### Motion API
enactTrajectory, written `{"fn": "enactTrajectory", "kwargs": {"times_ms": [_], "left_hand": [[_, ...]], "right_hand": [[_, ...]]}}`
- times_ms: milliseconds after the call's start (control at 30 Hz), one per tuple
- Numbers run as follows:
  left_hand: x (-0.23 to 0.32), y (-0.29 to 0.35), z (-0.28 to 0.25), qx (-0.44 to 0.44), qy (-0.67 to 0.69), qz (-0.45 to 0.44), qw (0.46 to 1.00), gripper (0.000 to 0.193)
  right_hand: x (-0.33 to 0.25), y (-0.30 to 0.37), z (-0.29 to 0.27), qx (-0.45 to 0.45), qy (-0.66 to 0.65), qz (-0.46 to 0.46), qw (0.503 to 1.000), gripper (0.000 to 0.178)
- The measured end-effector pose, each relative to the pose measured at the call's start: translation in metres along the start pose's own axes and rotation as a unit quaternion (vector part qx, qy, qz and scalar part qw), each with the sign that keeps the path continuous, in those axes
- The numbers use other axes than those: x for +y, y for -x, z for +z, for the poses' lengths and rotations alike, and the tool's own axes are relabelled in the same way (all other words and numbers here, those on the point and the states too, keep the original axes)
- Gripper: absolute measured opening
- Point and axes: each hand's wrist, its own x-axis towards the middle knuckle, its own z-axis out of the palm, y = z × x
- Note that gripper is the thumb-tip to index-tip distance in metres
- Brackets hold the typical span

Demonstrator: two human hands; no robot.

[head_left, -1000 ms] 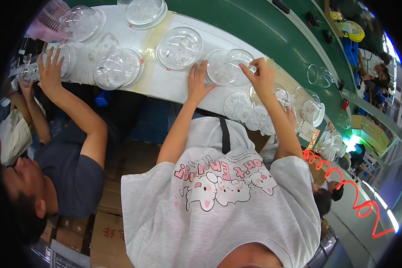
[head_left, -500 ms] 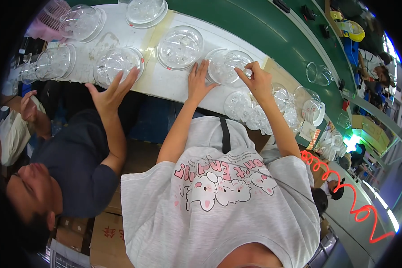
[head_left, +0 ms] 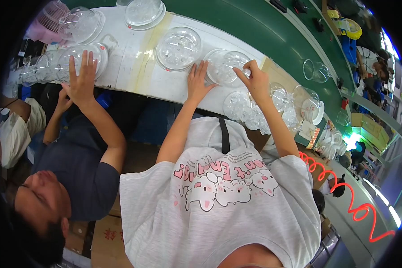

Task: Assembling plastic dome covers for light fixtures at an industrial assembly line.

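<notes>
My left hand lies flat at the table's near edge with its fingers spread, beside a round white-rimmed dish of clear pieces. A clear plastic dome covers part of this dish. At the dome's right side my right hand has thumb and forefinger pinched together; a small, clear, shiny spot shows at the fingertips, too small to name. Just left of my left hand stands another domed dish with clear pieces inside. Near my right forearm lies a heap of clear plastic pieces.
A co-worker's raised hand is at a domed dish on the left. More domed dishes stand along the white table, near a pink basket. Clear cups and a red coiled hose are at right.
The co-worker's hand has moved left, and the domed dish by it has slid left along the table. My hands have hardly moved.
</notes>
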Motion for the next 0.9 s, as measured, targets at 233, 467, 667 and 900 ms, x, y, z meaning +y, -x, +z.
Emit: {"fn": "enactTrajectory", "kwargs": {"times_ms": [233, 467, 667, 900], "left_hand": [[0.006, -0.007, -0.002, -0.027, -0.021, -0.01, 0.999, 0.096], [0.002, 0.008, -0.032, -0.144, -0.015, -0.087, 0.986, 0.069], [-0.02, 0.016, -0.096, 0.119, 0.036, -0.255, 0.959, 0.094], [-0.054, -0.028, -0.079, 0.142, -0.105, -0.16, 0.971, 0.122]], "right_hand": [[-0.004, 0.004, 0.007, 0.038, 0.005, 0.074, 0.997, 0.036], [-0.008, 0.013, 0.001, 0.003, -0.093, 0.163, 0.982, 0.066], [0.012, 0.092, 0.035, 0.024, -0.275, 0.355, 0.893, 0.111], [0.052, 0.064, 0.096, 0.035, -0.194, 0.191, 0.962, 0.119]]}}
